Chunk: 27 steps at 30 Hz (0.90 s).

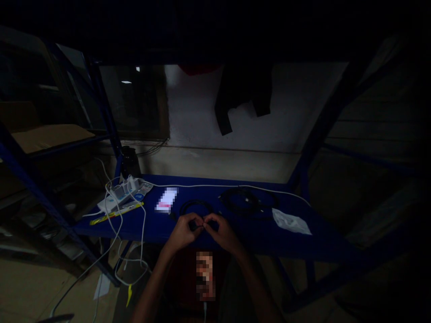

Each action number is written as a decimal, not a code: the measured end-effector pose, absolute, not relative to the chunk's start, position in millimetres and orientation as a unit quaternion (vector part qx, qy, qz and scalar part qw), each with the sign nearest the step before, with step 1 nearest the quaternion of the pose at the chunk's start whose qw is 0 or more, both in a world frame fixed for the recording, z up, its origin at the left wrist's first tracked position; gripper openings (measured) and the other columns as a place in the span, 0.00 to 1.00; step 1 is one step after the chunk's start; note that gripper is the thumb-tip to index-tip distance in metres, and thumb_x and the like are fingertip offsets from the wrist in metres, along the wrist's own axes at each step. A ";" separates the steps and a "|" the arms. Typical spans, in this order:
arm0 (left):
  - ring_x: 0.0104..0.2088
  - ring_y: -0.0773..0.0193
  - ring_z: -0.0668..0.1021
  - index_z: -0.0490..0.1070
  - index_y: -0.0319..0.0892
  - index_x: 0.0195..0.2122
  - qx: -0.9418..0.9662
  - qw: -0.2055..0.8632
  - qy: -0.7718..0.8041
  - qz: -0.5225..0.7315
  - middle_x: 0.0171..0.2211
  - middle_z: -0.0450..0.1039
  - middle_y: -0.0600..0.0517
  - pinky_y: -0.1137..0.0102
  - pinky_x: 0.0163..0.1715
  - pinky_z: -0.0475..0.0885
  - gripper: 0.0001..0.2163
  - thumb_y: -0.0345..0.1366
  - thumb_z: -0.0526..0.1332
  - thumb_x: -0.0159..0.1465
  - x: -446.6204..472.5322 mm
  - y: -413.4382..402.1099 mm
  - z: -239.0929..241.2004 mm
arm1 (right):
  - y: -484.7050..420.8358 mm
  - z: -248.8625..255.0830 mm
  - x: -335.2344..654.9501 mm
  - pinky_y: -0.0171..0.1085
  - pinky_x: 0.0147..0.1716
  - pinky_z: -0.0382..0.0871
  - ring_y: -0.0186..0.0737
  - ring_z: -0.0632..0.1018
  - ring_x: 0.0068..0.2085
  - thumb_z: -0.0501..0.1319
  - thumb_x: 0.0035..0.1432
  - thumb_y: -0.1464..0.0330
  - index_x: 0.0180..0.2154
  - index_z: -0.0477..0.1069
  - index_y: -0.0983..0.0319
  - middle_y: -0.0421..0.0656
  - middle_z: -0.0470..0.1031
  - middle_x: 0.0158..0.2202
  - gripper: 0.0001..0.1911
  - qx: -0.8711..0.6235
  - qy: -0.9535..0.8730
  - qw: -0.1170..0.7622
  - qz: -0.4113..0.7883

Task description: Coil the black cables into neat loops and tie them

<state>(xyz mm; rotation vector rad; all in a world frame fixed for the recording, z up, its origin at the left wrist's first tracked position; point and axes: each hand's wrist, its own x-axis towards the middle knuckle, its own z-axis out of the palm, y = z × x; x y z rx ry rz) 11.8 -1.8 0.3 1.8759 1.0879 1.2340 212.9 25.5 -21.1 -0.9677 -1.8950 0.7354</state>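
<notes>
At the front edge of the blue shelf [249, 237], my left hand [185, 228] and my right hand [218, 228] meet with their fingertips pinched close together. A coiled black cable [196, 202] loops up behind them, and both hands appear to grip part of it. The exact spot between the fingertips is dark and small. One connector end of this cable lies just left of my left hand. To the right, more coiled black cables [240, 200] rest on the shelf, apart from my right hand.
A phone with a lit, blurred screen [167, 199] lies left of the hands. Further left are a power strip [116, 197] with tangled white cords and a yellow strip [117, 214]. A clear plastic bag [291, 222] lies right. Another blurred screen [205, 276] is below the hands, with a white cord attached.
</notes>
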 end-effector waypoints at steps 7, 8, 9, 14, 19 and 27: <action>0.38 0.60 0.80 0.79 0.41 0.37 0.715 0.322 0.397 0.478 0.36 0.81 0.49 0.68 0.43 0.72 0.05 0.29 0.64 0.63 11.4 -1.0 0.6 | 24.6 -19.0 213.3 0.45 0.51 0.73 0.47 0.82 0.45 0.64 0.65 0.66 0.37 0.77 0.58 0.45 0.83 0.41 0.04 -0.387 -0.755 0.433 0.304; 0.39 0.60 0.80 0.79 0.41 0.37 0.715 0.321 0.396 0.478 0.36 0.81 0.49 0.68 0.43 0.72 0.05 0.28 0.64 0.62 11.3 -0.7 0.1 | 24.2 -18.3 213.3 0.45 0.51 0.73 0.47 0.82 0.45 0.64 0.65 0.66 0.37 0.77 0.58 0.45 0.83 0.41 0.04 -0.383 -0.756 0.434 0.306; 0.39 0.60 0.80 0.78 0.40 0.37 0.715 0.320 0.397 0.477 0.36 0.80 0.49 0.68 0.43 0.72 0.05 0.28 0.63 0.62 11.3 -0.4 -0.5 | 23.8 -17.5 213.3 0.45 0.51 0.73 0.46 0.82 0.45 0.64 0.65 0.66 0.37 0.77 0.58 0.44 0.83 0.41 0.04 -0.379 -0.757 0.433 0.309; 0.38 0.62 0.79 0.78 0.41 0.39 0.718 0.311 0.403 0.474 0.36 0.79 0.51 0.69 0.42 0.71 0.07 0.27 0.63 0.61 11.8 0.5 -2.6 | 22.8 -14.9 212.8 0.44 0.51 0.73 0.46 0.82 0.45 0.64 0.65 0.67 0.36 0.77 0.58 0.43 0.83 0.41 0.04 -0.368 -0.763 0.430 0.313; 0.40 0.61 0.80 0.79 0.41 0.39 0.722 0.314 0.385 0.481 0.37 0.80 0.50 0.68 0.43 0.71 0.05 0.29 0.64 0.64 10.7 1.2 -1.9 | 22.6 -12.2 212.5 0.44 0.51 0.73 0.47 0.82 0.45 0.65 0.64 0.67 0.37 0.79 0.57 0.44 0.84 0.41 0.04 -0.370 -0.768 0.426 0.302; 0.40 0.60 0.81 0.79 0.41 0.38 0.709 0.316 0.404 0.484 0.38 0.82 0.50 0.68 0.43 0.71 0.04 0.30 0.65 0.64 8.4 0.3 -0.2 | 24.6 -13.3 214.7 0.45 0.53 0.72 0.48 0.82 0.47 0.65 0.65 0.67 0.39 0.80 0.56 0.43 0.84 0.42 0.04 -0.357 -0.777 0.416 0.310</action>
